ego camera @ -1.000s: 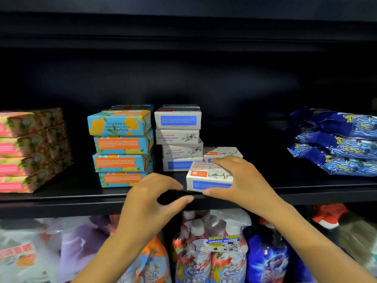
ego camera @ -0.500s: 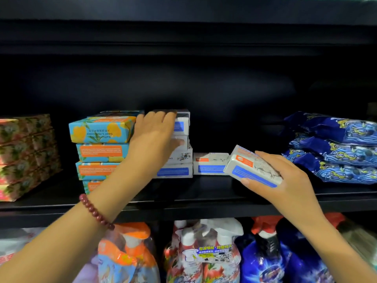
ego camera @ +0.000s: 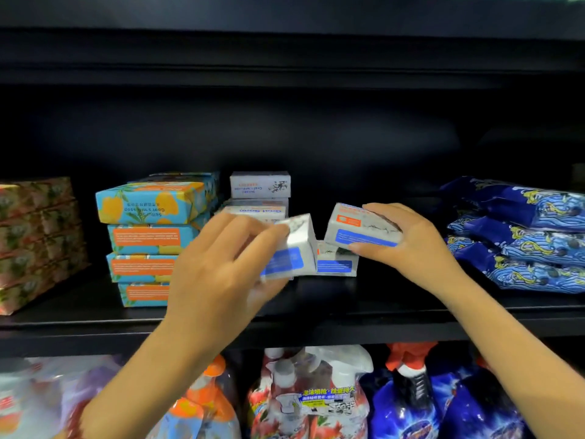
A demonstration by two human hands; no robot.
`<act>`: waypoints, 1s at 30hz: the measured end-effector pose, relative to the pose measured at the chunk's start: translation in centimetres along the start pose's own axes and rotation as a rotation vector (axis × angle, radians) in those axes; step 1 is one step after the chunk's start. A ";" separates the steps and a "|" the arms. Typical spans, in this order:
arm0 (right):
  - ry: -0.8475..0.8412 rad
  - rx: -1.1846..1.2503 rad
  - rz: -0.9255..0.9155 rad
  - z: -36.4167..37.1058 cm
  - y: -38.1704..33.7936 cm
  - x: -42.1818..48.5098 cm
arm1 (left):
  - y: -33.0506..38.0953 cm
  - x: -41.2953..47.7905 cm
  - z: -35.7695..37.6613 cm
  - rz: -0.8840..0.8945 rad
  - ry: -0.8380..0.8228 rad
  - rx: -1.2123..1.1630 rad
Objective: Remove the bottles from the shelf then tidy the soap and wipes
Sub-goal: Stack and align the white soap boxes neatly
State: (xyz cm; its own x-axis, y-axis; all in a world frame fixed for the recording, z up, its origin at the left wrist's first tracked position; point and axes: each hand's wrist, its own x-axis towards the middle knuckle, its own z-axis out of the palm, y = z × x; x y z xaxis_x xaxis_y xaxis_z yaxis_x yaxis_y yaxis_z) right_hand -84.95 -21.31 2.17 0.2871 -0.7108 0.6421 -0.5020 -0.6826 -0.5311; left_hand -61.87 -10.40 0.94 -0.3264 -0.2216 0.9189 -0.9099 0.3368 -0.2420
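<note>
right-hand soap box [ego camera: 361, 231]: white with a blue label, lifted off the shelf. Its long axis runs left-right, roughly along the shelf's front edge, and it's close to level.
left-hand soap box [ego camera: 292, 248]: same kind of white box, also in the air, tipped up on a slant. It's motion-blurred, so I can't really call its axis.
lone soap box [ego camera: 337, 264]: lying flat on the shelf board, mid-depth, between the two held boxes and lower. It sits just under the left end of the right-hand box.
the bit that matters: I'd guess this box is the landing spot. The right-hand box is nearer, already turned the same way, and mostly needs to go down and a little left. The left one needs levelling first.
right hand [ego camera: 408, 245]: fingers curled over the top of its box, thumb under the front edge. Looks like a solid grasp.
left hand [ego camera: 221, 270]: fingertips pinching its box from the left side. Blurry, but it's clearly holding it.
white soap stack [ego camera: 259, 185]: further back on the shelf, just left of the gap.
blue-and-orange soap stack [ego camera: 148, 239]: left of the white stack, boxes a bit skewed.
wipes packs [ego camera: 522, 236]: piled at the right end of the shelf, well apart from both hands.
shelf [ego camera: 95, 324]: no bottles on this level, so that step looks done.
spray bottles [ego camera: 316, 391]: on the level below.
</note>
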 end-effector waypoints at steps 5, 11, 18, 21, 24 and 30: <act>-0.127 -0.090 -0.005 2.1 -0.1 2.8 | 0.3 -3.0 0.0 -0.090 -0.130 -0.050; -0.244 -0.063 0.004 3.9 0.5 3.7 | 0.2 -5.1 0.4 -0.100 -0.142 -0.066; -0.300 0.005 0.061 4.3 1.2 4.1 | 0.3 -5.4 0.5 -0.075 -0.113 -0.058; -0.306 -0.010 0.056 4.4 1.1 4.2 | 0.4 -5.3 0.7 -0.062 -0.111 -0.051; -0.266 -0.033 0.065 4.3 1.0 3.9 | 0.4 -5.1 1.0 -0.049 -0.113 -0.054; 0.055 0.084 0.051 0.6 1.1 -0.5 | 1.2 -2.6 2.0 -0.039 -0.082 -0.115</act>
State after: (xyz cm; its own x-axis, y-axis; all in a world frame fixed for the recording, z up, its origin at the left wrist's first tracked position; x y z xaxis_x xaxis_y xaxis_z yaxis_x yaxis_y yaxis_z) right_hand -85.12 -21.76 0.93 0.2168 -0.7362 0.6411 -0.4438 -0.6592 -0.6070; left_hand -62.61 -11.21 -2.37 -0.3152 -0.3087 0.8974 -0.8885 0.4284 -0.1647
